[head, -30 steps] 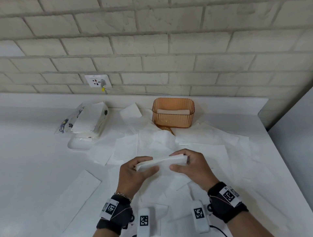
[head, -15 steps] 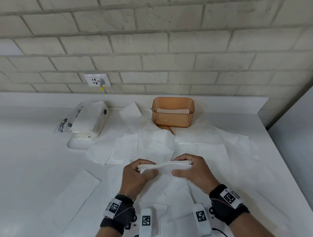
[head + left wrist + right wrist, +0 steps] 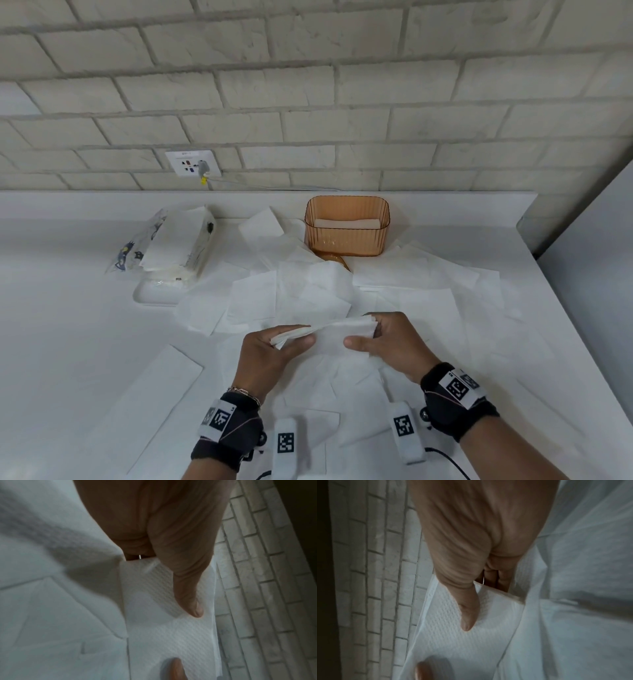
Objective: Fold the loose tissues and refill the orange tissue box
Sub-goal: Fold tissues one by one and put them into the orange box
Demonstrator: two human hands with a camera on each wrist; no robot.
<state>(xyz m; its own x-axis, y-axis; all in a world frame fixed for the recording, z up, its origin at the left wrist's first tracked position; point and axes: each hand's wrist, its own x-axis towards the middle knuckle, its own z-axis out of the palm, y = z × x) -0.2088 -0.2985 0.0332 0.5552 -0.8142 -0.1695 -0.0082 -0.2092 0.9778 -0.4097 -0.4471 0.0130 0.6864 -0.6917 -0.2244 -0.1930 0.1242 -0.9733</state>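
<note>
A folded stack of white tissues hangs just above the counter between both hands. My left hand pinches its left end, thumb on top. My right hand pinches its right end. In the left wrist view the thumb presses the embossed tissue stack; in the right wrist view the thumb lies on the tissue stack. The orange tissue box stands at the back by the wall, open-topped, with folded tissues low inside. Several loose tissues lie spread across the counter.
An opened tissue pack rests on a white tray at the back left. A wall socket with a plug sits above it. The counter's right edge drops off beside a grey panel. One long folded tissue lies front left.
Both hands have lowered the stack a little toward the counter and tilted it, with its left end dipping lower than its right. The grips stay the same.
</note>
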